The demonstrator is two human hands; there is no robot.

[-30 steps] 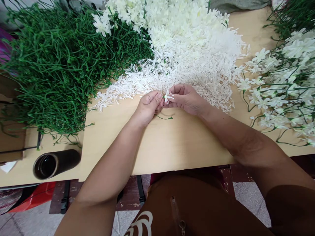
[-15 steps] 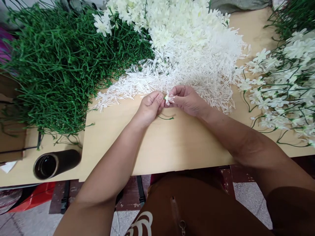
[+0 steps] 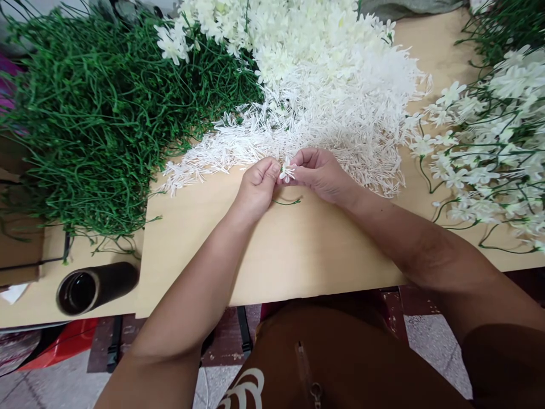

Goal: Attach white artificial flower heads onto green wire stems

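My left hand (image 3: 260, 180) is closed in a pinch on a green plastic stem (image 3: 288, 202), whose lower end curves out below the fingers. A small white artificial flower (image 3: 286, 170) sits at the top of that stem, between my two hands. My right hand (image 3: 318, 173) pinches the flower from the right, fingertips at its petals. Just beyond both hands spreads a heap of thin white stamen pieces (image 3: 332, 128). Behind it lies a pile of white flower petals (image 3: 310, 40).
A large heap of green stems (image 3: 102, 113) covers the table's left side. Flowers on stems (image 3: 489, 153) lie at the right. A dark open cup (image 3: 97, 287) stands at the near left, close to the edge of the wooden table (image 3: 264, 267).
The flower has shifted slightly left, closer to my left fingers, and its petals look more spread. My right fingertips follow it; my left hand stays nearly still.
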